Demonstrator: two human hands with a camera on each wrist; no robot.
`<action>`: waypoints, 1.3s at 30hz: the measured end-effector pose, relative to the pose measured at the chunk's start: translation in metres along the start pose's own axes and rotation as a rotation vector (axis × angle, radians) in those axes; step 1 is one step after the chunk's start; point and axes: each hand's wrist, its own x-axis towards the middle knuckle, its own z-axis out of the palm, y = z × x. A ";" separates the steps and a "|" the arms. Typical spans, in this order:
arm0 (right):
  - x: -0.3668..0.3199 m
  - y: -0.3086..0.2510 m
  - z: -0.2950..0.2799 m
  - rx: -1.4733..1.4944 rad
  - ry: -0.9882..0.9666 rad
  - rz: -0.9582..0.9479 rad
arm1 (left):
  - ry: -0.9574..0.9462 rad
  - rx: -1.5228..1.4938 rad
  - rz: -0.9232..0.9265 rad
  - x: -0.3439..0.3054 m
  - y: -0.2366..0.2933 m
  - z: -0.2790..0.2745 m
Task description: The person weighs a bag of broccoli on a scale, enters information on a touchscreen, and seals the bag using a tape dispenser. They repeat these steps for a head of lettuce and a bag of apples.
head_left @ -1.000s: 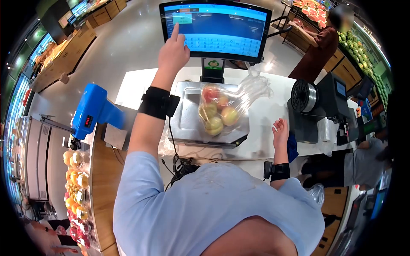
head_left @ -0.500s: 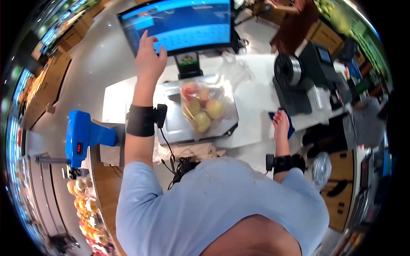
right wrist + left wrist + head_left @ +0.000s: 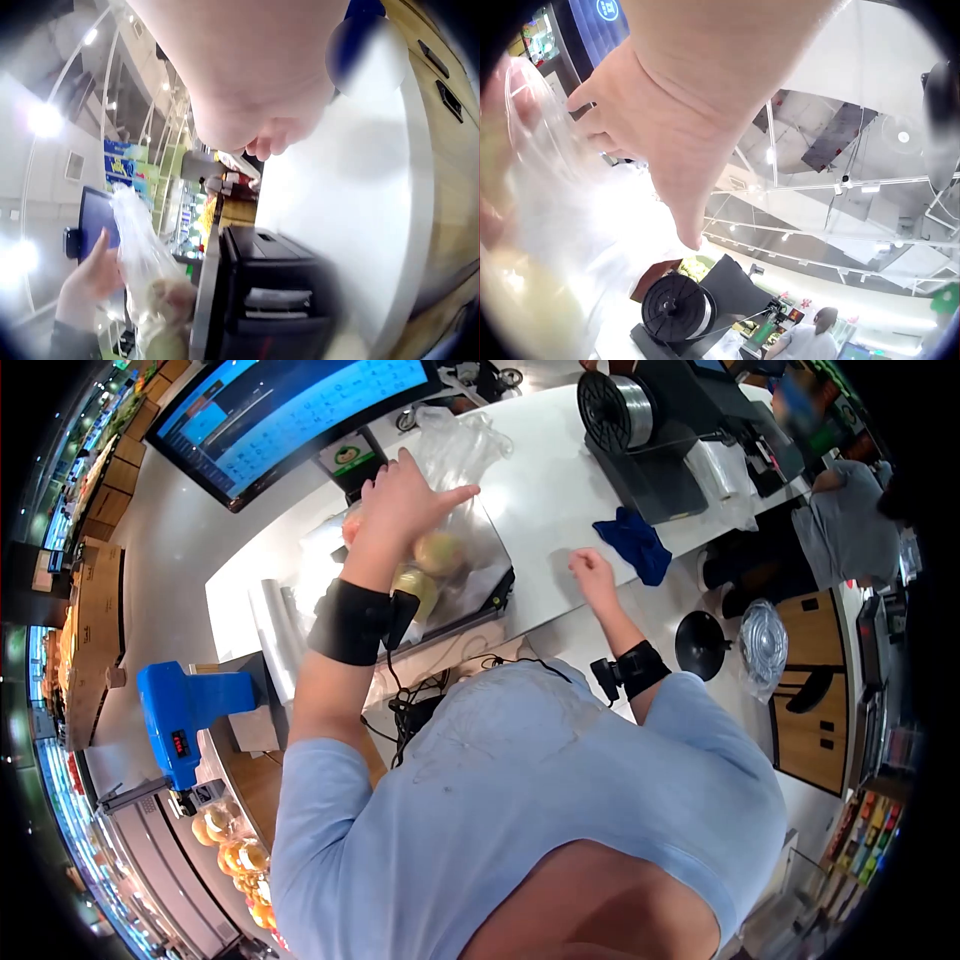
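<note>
My left hand (image 3: 400,510) hovers over a clear plastic bag (image 3: 460,450) of fruit, thumb spread wide and fingers slightly bent. Round yellow-green fruit (image 3: 438,555) shows through the bag, with a reddish one partly hidden behind the hand. The bag lies on a metal scale (image 3: 490,555), its gathered top stretching toward the back. Beside it in the left wrist view, the hand (image 3: 682,135) grips nothing. At the counter's front edge my right hand (image 3: 595,578) hangs with fingers loosely curled, holding nothing, near a dark blue cloth (image 3: 640,548).
A touchscreen (image 3: 290,420) stands behind the scale. To the right are a black spool (image 3: 615,415) and a black machine. A film roll (image 3: 272,630) and a blue device (image 3: 180,710) are at left. A black stool (image 3: 703,645) and a person in grey (image 3: 848,520) are at right.
My left hand has left the touchscreen and come down over the bagged fruit. The head view has turned rightward, and my right hand has come away from the blue cloth.
</note>
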 end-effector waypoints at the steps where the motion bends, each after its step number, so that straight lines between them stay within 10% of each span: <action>1: -0.008 0.002 0.007 -0.131 -0.025 -0.148 | -0.121 -0.053 -0.080 0.006 0.005 0.001; 14: -0.056 -0.011 0.056 -0.297 -0.211 -0.488 | -0.156 0.129 -0.094 0.019 0.005 0.055; 20: -0.052 -0.009 0.066 -0.283 -0.139 -0.599 | 0.110 -0.764 0.056 0.011 -0.038 0.073; 23: -0.052 -0.009 0.069 -0.283 -0.160 -0.628 | 0.092 -1.110 -0.293 -0.002 -0.059 0.062; 26: -0.051 -0.011 0.072 -0.295 -0.173 -0.673 | 0.332 -0.639 -0.431 -0.007 -0.077 0.042; 32: -0.049 -0.009 0.074 -0.266 -0.195 -0.652 | 0.616 -0.917 -0.245 -0.021 -0.181 0.028; 33: -0.050 -0.008 0.075 -0.259 -0.183 -0.654 | 0.746 -1.444 -0.284 -0.036 -0.116 -0.001; 39: -0.055 0.001 0.063 -0.080 0.028 -0.483 | 0.898 -1.656 -0.211 -0.056 -0.080 -0.051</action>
